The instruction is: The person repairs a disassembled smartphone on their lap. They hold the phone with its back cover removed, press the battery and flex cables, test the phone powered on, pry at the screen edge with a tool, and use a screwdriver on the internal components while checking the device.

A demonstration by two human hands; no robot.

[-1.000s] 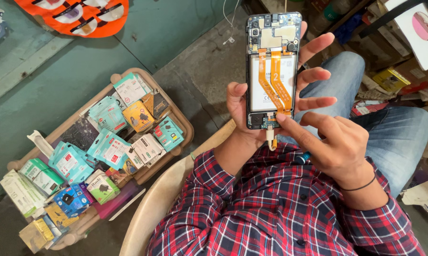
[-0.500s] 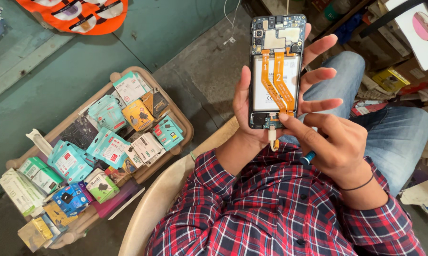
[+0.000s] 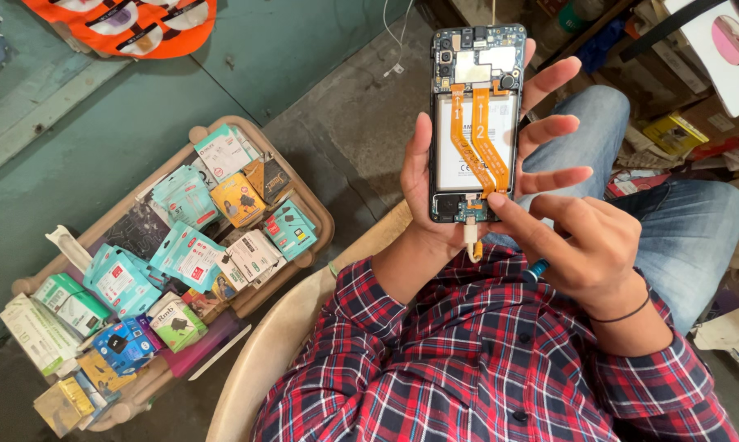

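Two hands work on one phone (image 3: 476, 123) that has its back cover off, held upright in the air above the person's lap. The left hand (image 3: 435, 196) grips the phone from behind, with the thumb along its left edge and the fingers (image 3: 554, 131) spread out past its right edge. Inside the phone, two orange ribbon cables (image 3: 477, 139) run from the top board down over the white battery (image 3: 476, 151) to the bottom board. The right hand (image 3: 586, 245) comes from the lower right; its index finger presses on the bottom board where the cables end, and the other fingers are curled around a small tool with a blue end (image 3: 536, 269). A short pale cable (image 3: 473, 245) hangs from the bottom of the phone. To the left, well apart, a tray (image 3: 320, 214) full of small coloured boxes (image 3: 189, 254) stands on the floor.
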